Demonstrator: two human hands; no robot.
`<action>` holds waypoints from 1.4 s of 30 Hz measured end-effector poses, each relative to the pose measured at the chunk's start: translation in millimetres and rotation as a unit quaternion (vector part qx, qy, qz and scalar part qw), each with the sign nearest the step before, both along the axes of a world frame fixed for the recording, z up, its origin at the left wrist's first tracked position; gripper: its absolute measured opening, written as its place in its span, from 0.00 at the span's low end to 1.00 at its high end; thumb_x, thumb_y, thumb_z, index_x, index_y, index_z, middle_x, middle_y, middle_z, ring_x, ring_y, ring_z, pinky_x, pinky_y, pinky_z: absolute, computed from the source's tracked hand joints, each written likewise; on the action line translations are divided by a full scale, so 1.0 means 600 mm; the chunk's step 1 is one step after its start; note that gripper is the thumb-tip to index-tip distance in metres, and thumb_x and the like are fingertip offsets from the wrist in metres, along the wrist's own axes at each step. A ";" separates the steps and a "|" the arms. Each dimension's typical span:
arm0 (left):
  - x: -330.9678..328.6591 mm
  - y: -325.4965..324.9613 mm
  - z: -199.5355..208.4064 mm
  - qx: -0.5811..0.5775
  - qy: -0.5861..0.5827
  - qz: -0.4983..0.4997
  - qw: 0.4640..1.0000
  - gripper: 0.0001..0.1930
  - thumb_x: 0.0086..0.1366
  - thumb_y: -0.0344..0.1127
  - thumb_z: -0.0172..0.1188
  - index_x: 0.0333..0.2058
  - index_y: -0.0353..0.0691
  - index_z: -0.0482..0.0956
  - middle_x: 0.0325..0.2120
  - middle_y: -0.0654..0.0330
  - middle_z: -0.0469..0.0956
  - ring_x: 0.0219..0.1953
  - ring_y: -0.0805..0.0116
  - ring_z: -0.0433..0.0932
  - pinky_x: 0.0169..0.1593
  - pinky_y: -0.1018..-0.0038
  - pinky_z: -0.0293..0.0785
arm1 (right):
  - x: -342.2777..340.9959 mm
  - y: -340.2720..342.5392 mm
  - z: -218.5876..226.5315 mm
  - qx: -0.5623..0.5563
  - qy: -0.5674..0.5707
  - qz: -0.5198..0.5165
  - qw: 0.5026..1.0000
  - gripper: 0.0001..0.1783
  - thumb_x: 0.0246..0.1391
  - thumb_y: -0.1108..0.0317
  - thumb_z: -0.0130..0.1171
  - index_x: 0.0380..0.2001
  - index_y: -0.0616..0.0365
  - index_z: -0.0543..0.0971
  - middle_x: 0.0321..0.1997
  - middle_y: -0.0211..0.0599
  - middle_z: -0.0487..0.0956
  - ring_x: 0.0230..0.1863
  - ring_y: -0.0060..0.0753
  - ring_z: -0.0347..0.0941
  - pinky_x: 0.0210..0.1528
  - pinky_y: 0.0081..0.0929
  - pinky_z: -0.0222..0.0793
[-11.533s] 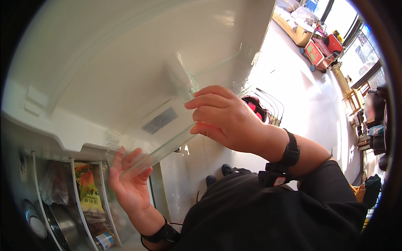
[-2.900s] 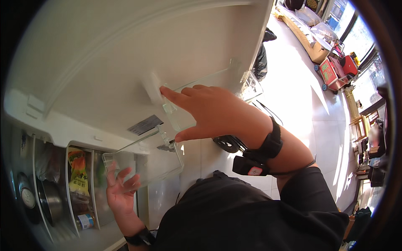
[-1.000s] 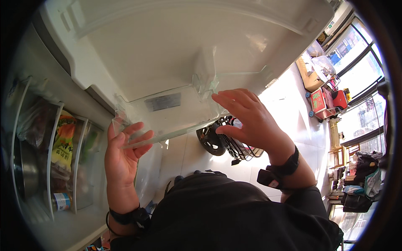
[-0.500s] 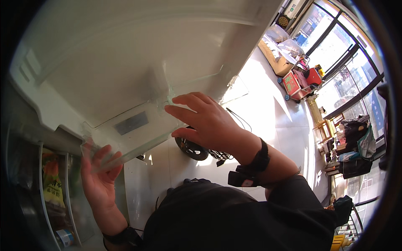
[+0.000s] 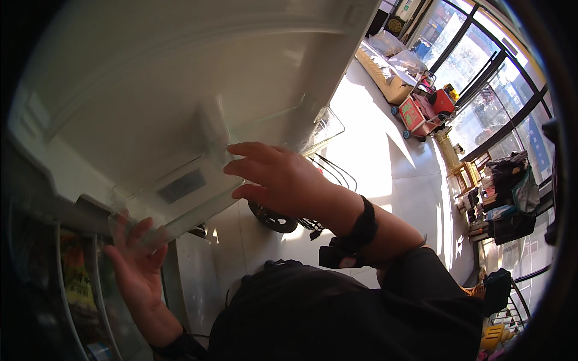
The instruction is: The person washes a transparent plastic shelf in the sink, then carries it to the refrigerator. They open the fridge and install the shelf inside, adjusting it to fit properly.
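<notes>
A clear plastic door bin point(image 5: 201, 218) lies along the inner face of a white refrigerator door point(image 5: 156, 102). My left hand point(image 5: 139, 265) has its fingers curled around the bin's left end, and they show through the clear plastic. At the bin's front side, near a clear upright piece point(image 5: 212, 129), is my right hand point(image 5: 280, 177). Its fingers are stretched out and spread, with the thumb lower down; the tips come close to the plastic, and I cannot tell whether they touch. A grey rectangular patch point(image 5: 180, 185) shows through the bin.
Refrigerator shelves with a yellow package point(image 5: 79, 289) stand at the lower left. Below the door, a black wheel-like base point(image 5: 271, 218) and cables rest on the tiled floor point(image 5: 385, 174). A red cart point(image 5: 421, 111), cardboard box point(image 5: 385, 75) and hung clothes point(image 5: 512, 186) line the windows.
The door and bin have shifted slightly left in view, along with the background. Both hands moved slightly left; the left thumb is spread further out, and the right hand is a little lower.
</notes>
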State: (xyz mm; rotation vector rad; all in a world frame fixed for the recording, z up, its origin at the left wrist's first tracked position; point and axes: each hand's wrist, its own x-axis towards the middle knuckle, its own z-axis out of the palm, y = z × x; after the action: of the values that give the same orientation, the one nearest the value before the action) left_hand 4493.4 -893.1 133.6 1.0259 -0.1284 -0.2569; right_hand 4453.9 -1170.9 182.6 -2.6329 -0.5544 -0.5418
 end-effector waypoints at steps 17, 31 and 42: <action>0.012 0.008 -0.009 0.104 -0.093 0.015 0.990 0.46 0.51 0.63 0.56 0.57 0.32 0.53 0.42 0.54 0.71 0.39 0.67 0.76 0.38 0.77 0.78 | 0.001 0.001 0.009 0.159 0.092 -0.061 0.981 0.28 0.38 0.64 0.68 0.46 0.59 0.73 0.45 0.41 0.73 0.36 0.37 0.75 0.37 0.27 0.73; 0.012 0.008 -0.005 0.108 -0.080 0.031 0.990 0.45 0.50 0.63 0.57 0.57 0.35 0.55 0.42 0.54 0.71 0.38 0.67 0.76 0.36 0.76 0.78 | 0.005 -0.002 0.018 0.175 0.123 -0.052 0.976 0.29 0.39 0.64 0.67 0.47 0.59 0.72 0.45 0.42 0.73 0.37 0.36 0.75 0.38 0.28 0.72; 0.013 0.009 -0.013 -0.002 -0.064 -0.037 0.997 0.36 0.57 0.43 0.54 0.58 0.31 0.48 0.48 0.46 0.67 0.46 0.61 0.73 0.44 0.71 0.75 | 0.010 -0.003 0.002 0.076 -0.024 0.010 0.997 0.24 0.34 0.63 0.68 0.39 0.57 0.77 0.42 0.40 0.74 0.42 0.41 0.72 0.41 0.32 0.70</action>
State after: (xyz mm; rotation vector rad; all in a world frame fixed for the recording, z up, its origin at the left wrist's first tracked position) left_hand 4501.2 -887.6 125.6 1.0342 -0.2830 -0.2590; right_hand 4459.9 -1172.6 183.5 -2.4743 -0.5304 -0.6167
